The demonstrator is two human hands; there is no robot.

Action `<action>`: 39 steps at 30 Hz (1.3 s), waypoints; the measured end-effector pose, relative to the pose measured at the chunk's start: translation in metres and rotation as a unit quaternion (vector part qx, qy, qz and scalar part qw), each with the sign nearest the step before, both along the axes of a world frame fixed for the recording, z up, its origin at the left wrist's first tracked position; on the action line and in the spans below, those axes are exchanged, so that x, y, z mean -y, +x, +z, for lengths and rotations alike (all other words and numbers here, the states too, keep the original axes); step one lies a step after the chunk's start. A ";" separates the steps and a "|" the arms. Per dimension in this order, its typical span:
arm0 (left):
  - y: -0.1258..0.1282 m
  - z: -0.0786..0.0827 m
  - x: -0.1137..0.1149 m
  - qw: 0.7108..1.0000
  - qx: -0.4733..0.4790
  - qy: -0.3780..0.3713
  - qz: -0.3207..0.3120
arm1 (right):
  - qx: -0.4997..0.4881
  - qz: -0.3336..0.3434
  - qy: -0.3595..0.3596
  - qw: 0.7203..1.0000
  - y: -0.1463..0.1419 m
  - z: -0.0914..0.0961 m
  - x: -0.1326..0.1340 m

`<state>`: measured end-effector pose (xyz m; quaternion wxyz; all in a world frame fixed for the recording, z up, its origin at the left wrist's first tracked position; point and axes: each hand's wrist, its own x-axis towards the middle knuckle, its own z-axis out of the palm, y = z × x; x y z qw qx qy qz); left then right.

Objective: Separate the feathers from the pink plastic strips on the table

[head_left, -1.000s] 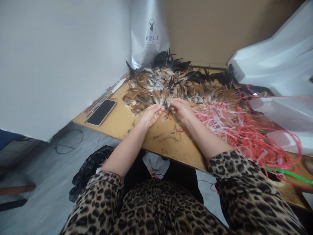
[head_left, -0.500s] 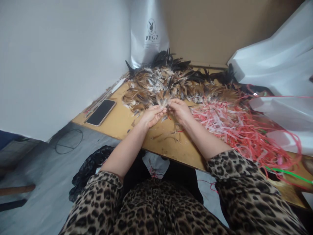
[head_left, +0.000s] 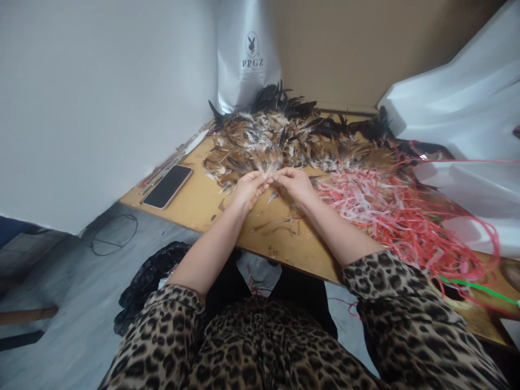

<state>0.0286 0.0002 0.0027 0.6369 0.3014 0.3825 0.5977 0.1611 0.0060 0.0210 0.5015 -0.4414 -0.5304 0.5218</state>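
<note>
A big heap of brown, white and black feathers (head_left: 280,135) covers the back of a wooden board (head_left: 195,203). My left hand (head_left: 249,189) and my right hand (head_left: 294,184) meet at the heap's near edge, fingertips almost touching. Both are closed in a pinch on a small bunch of feathers (head_left: 268,169) held between them. A tangle of red and pink plastic strips (head_left: 385,208) lies just right of my right hand. My arms wear leopard-print sleeves.
A black phone (head_left: 168,186) lies face up at the board's left end, beside thin sticks (head_left: 170,161). A white bag marked PPGZ (head_left: 247,54) stands at the back. White plastic bags (head_left: 459,119) fill the right. A black bag (head_left: 150,276) lies on the floor.
My right hand has slid a little left, closing up to my left hand, and the bunch of feathers is now pinched tighter between the fingertips.
</note>
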 end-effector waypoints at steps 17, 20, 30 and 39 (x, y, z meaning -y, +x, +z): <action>0.007 0.002 0.003 0.995 -0.093 0.001 0.027 | 0.075 0.040 0.000 0.996 0.007 0.000 -0.004; 0.007 0.004 0.005 0.996 -0.085 0.004 0.021 | 0.011 0.057 -0.052 0.997 0.009 0.001 -0.004; 0.004 0.000 0.002 0.999 -0.033 -0.002 -0.011 | -0.053 0.020 -0.052 0.997 0.007 -0.004 -0.007; 0.004 0.001 0.003 0.999 -0.019 -0.006 -0.034 | -0.018 0.003 -0.013 1.000 0.005 0.001 -0.002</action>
